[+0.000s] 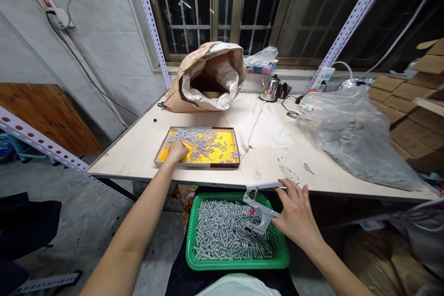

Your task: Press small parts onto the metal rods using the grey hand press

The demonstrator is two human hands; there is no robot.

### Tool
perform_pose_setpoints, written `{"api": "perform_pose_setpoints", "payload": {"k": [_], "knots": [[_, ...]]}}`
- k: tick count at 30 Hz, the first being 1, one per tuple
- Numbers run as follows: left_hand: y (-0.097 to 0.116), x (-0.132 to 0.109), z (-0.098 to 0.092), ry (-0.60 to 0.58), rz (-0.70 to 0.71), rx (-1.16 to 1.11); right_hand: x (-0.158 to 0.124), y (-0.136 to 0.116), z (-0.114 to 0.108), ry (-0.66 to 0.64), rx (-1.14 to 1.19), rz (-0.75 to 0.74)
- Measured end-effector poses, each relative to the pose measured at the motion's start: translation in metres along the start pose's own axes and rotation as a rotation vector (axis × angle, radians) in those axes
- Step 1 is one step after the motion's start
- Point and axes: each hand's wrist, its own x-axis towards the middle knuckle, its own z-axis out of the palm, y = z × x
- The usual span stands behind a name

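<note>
My left hand (178, 151) reaches into a shallow tray (222, 165) with a yellow bottom, its fingers closed low among small silvery metal pieces (199, 141). Whatever they pinch is hidden from me. In my right hand (296, 208) is a grey metal hand tool like spring-loaded pliers (262, 214), its handles between thumb and fingers and its spring side turned left. The tool hangs over a green plastic basket (239, 266) on my lap, filled with silvery screws (229, 231). The tool's jaw end overlaps the screws from my viewpoint.
A large brown paper sack (183, 88) lies open-mouthed behind the tray. At the back stands a metal kettle (270, 89). Clear plastic bags (360, 134) and stacked cardboard (405, 115) fill the right side. Perforated metal posts (152, 18) rise at the table's corners.
</note>
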Motion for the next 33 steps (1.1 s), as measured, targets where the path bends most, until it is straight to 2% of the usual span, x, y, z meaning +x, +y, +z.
{"api": "perform_pose_setpoints", "payload": {"k": [2, 5, 7, 9, 11, 13, 14, 15, 17, 21, 25, 29, 33], "knots": [[0.0, 0.009, 0.001, -0.038, -0.019, -0.003, -0.001, 0.001, 0.0, 0.006, -0.003, 0.008], [0.0, 0.005, -0.002, -0.024, -0.007, -0.044, 0.002, 0.002, -0.002, 0.022, -0.005, 0.016], [0.003, -0.011, -0.004, 0.016, 0.024, -0.102, 0.007, 0.001, -0.005, 0.047, -0.011, 0.024], [0.009, -0.041, -0.002, 0.021, 0.068, -0.182, 0.016, -0.001, -0.008, 0.091, -0.025, 0.036], [0.018, -0.081, 0.008, -0.091, 0.094, -0.327, 0.027, -0.007, -0.013, 0.14, -0.042, 0.049], [0.028, -0.125, 0.023, -0.399, 0.031, -0.69, 0.04, -0.014, -0.019, 0.172, -0.058, 0.054], [0.032, -0.144, 0.031, -0.506, -0.025, -0.802, 0.046, -0.017, -0.022, 0.182, -0.063, 0.05], [0.035, -0.16, 0.038, -0.575, -0.078, -0.887, 0.051, -0.02, -0.025, 0.185, -0.066, 0.04], [0.041, -0.181, 0.048, -0.627, -0.154, -0.978, 0.059, -0.026, -0.03, 0.182, -0.071, 0.014], [0.045, -0.187, 0.05, -0.623, -0.111, -0.973, 0.063, -0.031, -0.035, 0.15, -0.088, -0.036], [0.04, -0.182, 0.044, -0.583, 0.072, -0.757, 0.06, -0.033, -0.034, 0.13, -0.094, -0.065], [0.036, -0.179, 0.042, -0.598, 0.225, -0.524, 0.057, -0.035, -0.034, 0.115, -0.09, -0.081], [0.042, -0.175, 0.037, -0.666, 0.195, -0.527, 0.058, -0.037, -0.036, 0.105, -0.089, -0.07]]}}
